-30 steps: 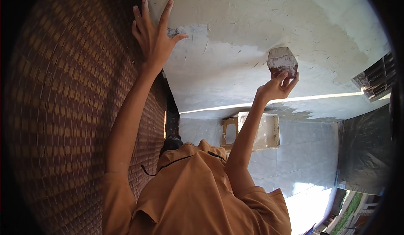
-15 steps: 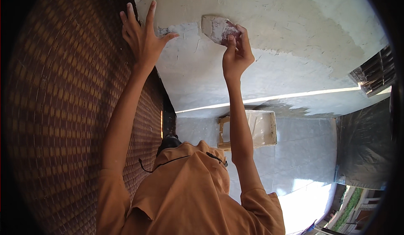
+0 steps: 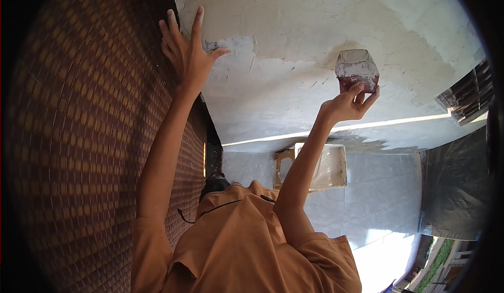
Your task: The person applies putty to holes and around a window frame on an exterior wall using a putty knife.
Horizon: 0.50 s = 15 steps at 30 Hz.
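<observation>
My right hand grips a putty scraper by its dark red end, thumb on one side and fingers on the other. Whitish filler coats the blade, which lies against the plastered wall. Damp beige filler covers the upper wall, with paler plaster below it. My left hand is raised at the wall's left edge, fingers spread and nothing in it. Its thumb reaches over a small dark, bare patch in the plaster; whether the palm touches anything, I cannot tell.
A brown woven mat screen rises close along my left. Down by the wall's foot stands a filler-smeared tray on grey floor tiles. A slatted vent and dark plastic sheeting are on the right.
My right hand has carried the scraper rightward and slightly down across the wall, and the blade has turned to point upward. My left hand stays spread, shifted slightly right in view.
</observation>
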Each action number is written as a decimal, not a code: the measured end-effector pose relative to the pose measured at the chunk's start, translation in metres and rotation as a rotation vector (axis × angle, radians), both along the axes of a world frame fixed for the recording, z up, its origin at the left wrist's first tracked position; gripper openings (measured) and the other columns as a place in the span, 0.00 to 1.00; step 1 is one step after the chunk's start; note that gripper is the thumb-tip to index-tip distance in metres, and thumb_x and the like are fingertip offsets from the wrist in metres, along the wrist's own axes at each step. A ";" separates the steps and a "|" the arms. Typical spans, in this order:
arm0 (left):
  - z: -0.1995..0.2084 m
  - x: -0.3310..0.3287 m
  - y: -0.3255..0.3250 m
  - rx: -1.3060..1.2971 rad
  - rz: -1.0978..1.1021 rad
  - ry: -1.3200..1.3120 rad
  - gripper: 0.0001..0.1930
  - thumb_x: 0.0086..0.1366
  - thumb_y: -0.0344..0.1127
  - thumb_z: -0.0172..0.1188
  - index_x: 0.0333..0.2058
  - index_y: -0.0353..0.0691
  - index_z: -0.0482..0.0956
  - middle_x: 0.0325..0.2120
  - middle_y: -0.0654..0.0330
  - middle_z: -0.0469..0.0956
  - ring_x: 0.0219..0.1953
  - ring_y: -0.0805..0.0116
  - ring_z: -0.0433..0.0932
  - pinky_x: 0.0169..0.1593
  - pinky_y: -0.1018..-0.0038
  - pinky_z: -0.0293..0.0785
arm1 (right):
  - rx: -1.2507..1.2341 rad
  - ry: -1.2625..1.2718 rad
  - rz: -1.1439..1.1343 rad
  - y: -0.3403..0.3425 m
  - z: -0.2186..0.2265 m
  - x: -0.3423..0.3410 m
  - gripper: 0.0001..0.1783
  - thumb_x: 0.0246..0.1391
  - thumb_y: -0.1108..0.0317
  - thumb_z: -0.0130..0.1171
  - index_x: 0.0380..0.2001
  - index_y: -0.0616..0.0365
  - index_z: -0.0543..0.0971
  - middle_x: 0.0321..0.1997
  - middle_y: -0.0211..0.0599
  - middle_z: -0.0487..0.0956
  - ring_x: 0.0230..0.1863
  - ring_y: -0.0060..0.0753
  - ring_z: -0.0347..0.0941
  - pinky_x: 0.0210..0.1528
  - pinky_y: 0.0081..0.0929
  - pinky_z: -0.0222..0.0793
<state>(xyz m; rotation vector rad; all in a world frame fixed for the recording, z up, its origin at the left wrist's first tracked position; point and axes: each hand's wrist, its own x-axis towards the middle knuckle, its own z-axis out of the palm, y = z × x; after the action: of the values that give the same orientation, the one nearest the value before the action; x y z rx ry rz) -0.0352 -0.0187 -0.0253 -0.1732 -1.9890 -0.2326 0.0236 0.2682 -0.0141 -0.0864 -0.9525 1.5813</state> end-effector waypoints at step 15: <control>0.001 0.006 0.008 0.050 -0.004 -0.030 0.62 0.35 0.70 0.71 0.69 0.61 0.50 0.68 0.39 0.37 0.67 0.27 0.39 0.61 0.36 0.51 | 0.598 -0.198 0.215 -0.054 -0.047 -0.021 0.17 0.58 0.79 0.55 0.51 0.61 0.75 0.41 0.44 0.81 0.40 0.25 0.78 0.38 0.25 0.78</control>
<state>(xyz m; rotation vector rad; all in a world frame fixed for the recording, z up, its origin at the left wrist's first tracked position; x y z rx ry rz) -0.0293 -0.0110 -0.0239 -0.1420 -2.0112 -0.2885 0.0021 0.2140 -0.0609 0.2909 -1.5983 1.4340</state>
